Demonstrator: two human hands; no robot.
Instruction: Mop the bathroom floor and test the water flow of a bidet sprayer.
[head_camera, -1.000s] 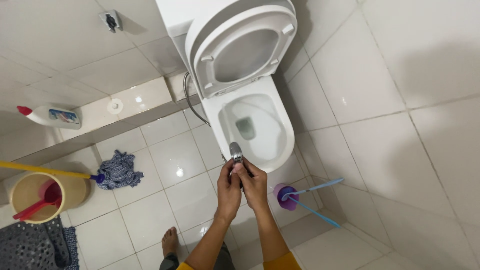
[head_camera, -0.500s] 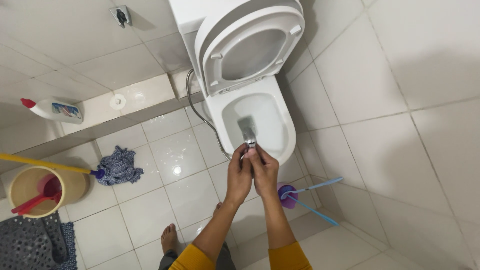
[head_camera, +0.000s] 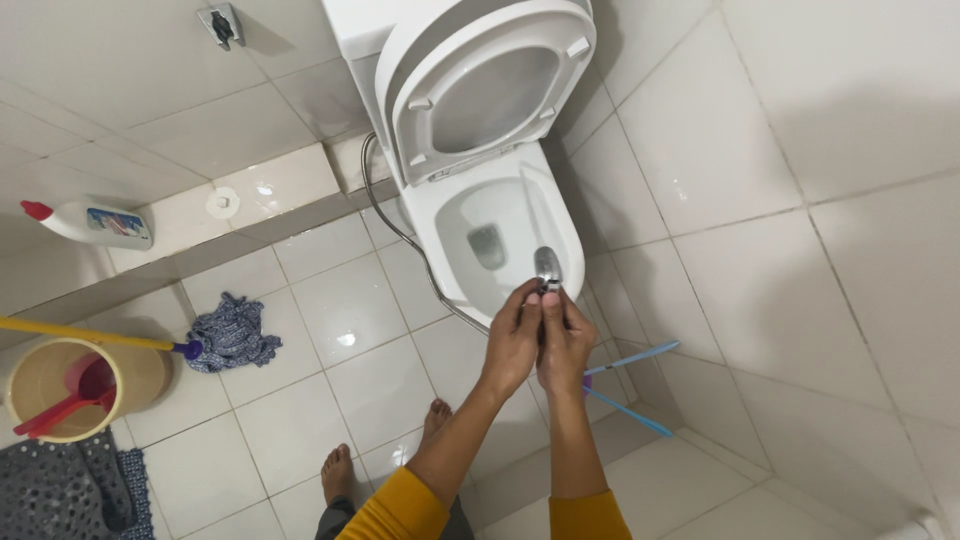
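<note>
Both hands risen over toilet rim (head_camera: 575, 262), left hand (head_camera: 512, 340) and right hand (head_camera: 566, 345) seemingly clasping sprayer head (head_camera: 546, 267)

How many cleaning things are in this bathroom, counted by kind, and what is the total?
Sprayer, held by left hand and right hand over the toilet: 1
Mop: 1
Bucket: 1
Scoop in the bucket: 1
Cleaner bottle: 1
Brush handles beside the toilet: 2
Total: 7
</note>
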